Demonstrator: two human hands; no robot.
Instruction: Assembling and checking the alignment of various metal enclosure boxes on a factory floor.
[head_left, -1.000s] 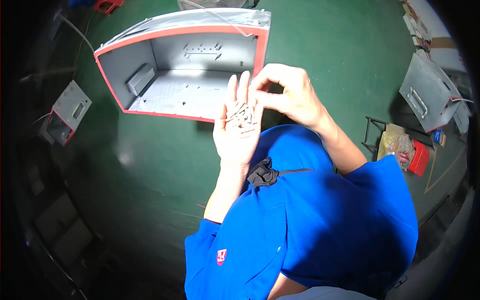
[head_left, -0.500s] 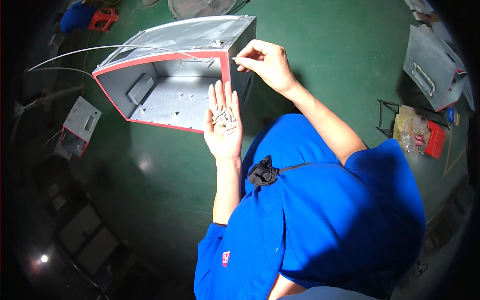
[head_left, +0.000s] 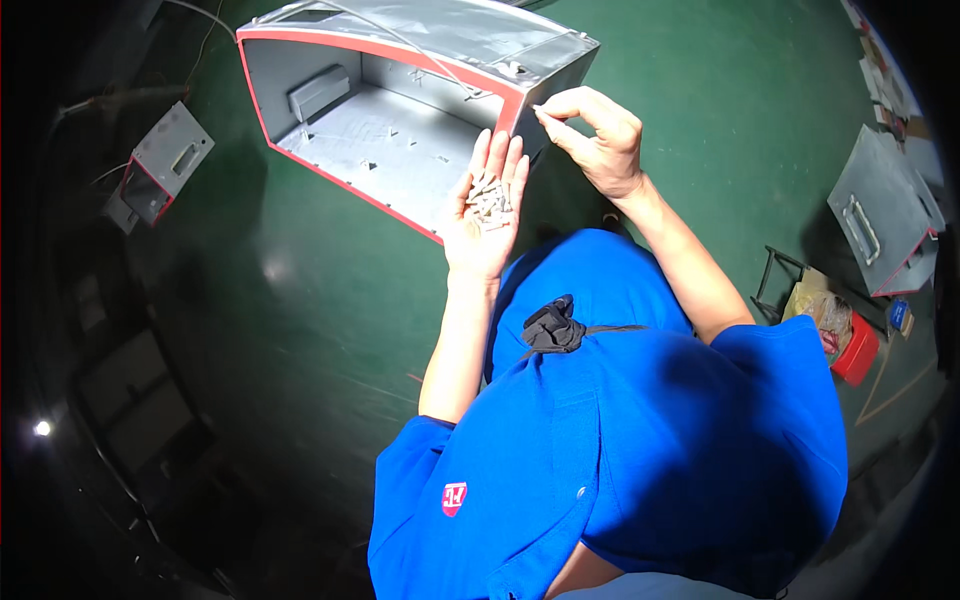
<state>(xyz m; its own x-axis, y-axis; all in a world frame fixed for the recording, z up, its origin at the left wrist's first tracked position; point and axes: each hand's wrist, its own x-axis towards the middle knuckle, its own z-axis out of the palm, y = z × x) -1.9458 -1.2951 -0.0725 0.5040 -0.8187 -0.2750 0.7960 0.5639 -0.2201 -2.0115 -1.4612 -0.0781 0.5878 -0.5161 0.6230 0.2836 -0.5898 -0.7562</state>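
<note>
Palm up and slightly cupped, my left hand (head_left: 480, 240) carries a heap of small pale peg-like pieces (head_left: 490, 203) with its fingers stretched out. Behind its fingertips is the red-rimmed opening of a grey metal box (head_left: 395, 165). My right hand (head_left: 600, 140) is closed in a pinch at the box's right front edge. A small pale tip shows between thumb and forefinger, like the pieces in my left palm. Whether it touches the box's side cannot be made out. Small fittings are dotted over the box's inner surface, and a thin rod lies across its top.
A smaller grey box (head_left: 172, 150) with a handle is on the green floor at the left. Another handled grey box (head_left: 880, 215) is at the far right. Near it are a red container (head_left: 855, 350) and a dark metal frame (head_left: 780, 280). A bright lamp glows at lower left.
The view has shifted, so the box appears higher and further right. My left hand stays in front of the opening with the heap, and my right hand keeps its pinch at the box's edge.
</note>
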